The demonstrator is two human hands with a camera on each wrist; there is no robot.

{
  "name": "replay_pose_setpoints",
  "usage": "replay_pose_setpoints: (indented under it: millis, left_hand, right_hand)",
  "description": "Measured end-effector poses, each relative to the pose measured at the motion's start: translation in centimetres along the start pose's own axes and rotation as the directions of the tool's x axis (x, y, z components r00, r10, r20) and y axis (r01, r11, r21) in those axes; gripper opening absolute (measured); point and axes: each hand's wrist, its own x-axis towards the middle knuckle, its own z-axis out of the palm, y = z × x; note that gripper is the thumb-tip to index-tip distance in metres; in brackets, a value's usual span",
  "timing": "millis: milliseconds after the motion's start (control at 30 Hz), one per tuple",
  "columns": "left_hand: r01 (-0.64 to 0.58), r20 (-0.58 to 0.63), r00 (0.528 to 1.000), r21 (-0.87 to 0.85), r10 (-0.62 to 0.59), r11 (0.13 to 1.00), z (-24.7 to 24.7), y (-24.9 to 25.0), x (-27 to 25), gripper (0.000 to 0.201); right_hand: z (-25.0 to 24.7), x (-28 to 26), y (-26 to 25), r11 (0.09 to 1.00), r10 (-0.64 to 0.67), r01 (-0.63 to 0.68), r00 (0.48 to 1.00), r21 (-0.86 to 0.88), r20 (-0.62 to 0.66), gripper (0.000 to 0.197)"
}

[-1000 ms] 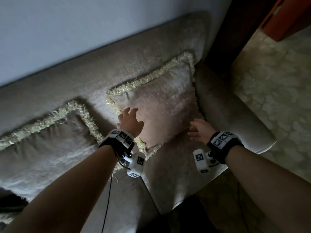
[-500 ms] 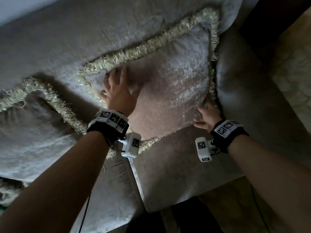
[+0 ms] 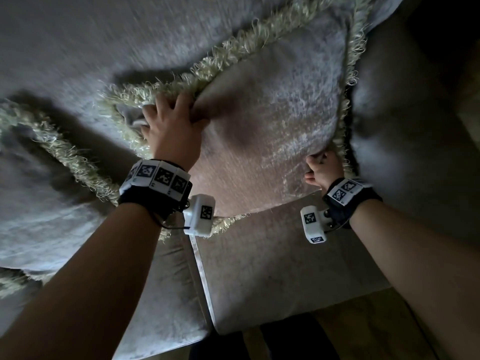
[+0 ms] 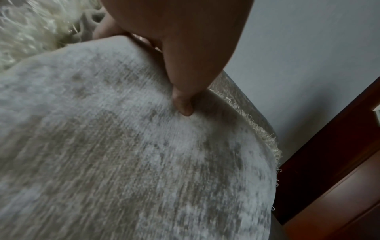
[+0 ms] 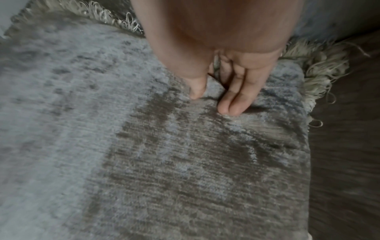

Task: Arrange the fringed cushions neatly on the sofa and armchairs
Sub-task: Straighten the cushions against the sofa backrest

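Note:
A beige velvet cushion (image 3: 272, 120) with a cream fringe leans against the sofa back (image 3: 104, 42) at the sofa's right end. My left hand (image 3: 168, 110) grips its upper left corner, fingers dug in by the fringe; in the left wrist view the thumb (image 4: 183, 104) presses into the cushion (image 4: 123, 162). My right hand (image 3: 315, 162) holds the lower right corner beside the armrest. In the right wrist view the fingers (image 5: 232, 104) and thumb pinch a fold of the cushion (image 5: 164, 154). A second fringed cushion (image 3: 39, 193) leans at the left.
The sofa's padded armrest (image 3: 405, 131) bulges right next to the cushion. The seat cushions (image 3: 259, 271) lie below my wrists, with a seam between them. A dark wooden door frame (image 4: 339, 162) stands past the sofa's end, and floor (image 3: 376, 323) shows at the lower right.
Both hands went from reaching to gripping the right cushion: the left rose to its upper left corner, the right closed on its lower right corner. The view moved closer to the sofa.

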Motion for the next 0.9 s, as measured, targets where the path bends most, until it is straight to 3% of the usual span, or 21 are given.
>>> replay_pose_setpoints:
  millis: [233, 367, 433, 667, 900]
  left_hand:
    - [-0.006, 0.050, 0.999, -0.018, 0.006, 1.000, -0.3, -0.8, 0.2, 0.043]
    - [-0.001, 0.058, 0.998, -0.046, 0.004, 0.999, -0.5, -1.4, -0.1, 0.042]
    - [0.000, 0.062, 0.998, -0.054, 0.004, 0.999, -0.7, -1.7, -0.3, 0.041]
    - [0.028, 0.067, 0.997, -0.017, -0.027, 0.999, -2.1, -3.4, -1.6, 0.031]
    - [0.136, 0.098, 0.988, -0.137, -0.123, 0.981, -4.0, -6.8, -3.5, 0.025]
  right_hand:
    - [0.2, 0.0, -0.7, 0.999, -0.038, 0.038, 0.999, 0.013, -0.001, 0.005]
    - [-0.1, -0.3, -0.2, 0.999, -0.026, 0.024, 0.998, -0.043, -0.056, 0.018]
    - [-0.3, -0.6, 0.0, 1.000, -0.016, 0.016, 0.998, 0.011, -0.068, 0.026]
    - [0.0, -3.5, -1.1, 0.991, -0.014, 0.028, 0.994, 0.131, -0.108, 0.022]
    - [1.2, -6.7, -3.3, 0.964, -0.174, 0.189, 0.980, 0.187, -0.094, 0.023]
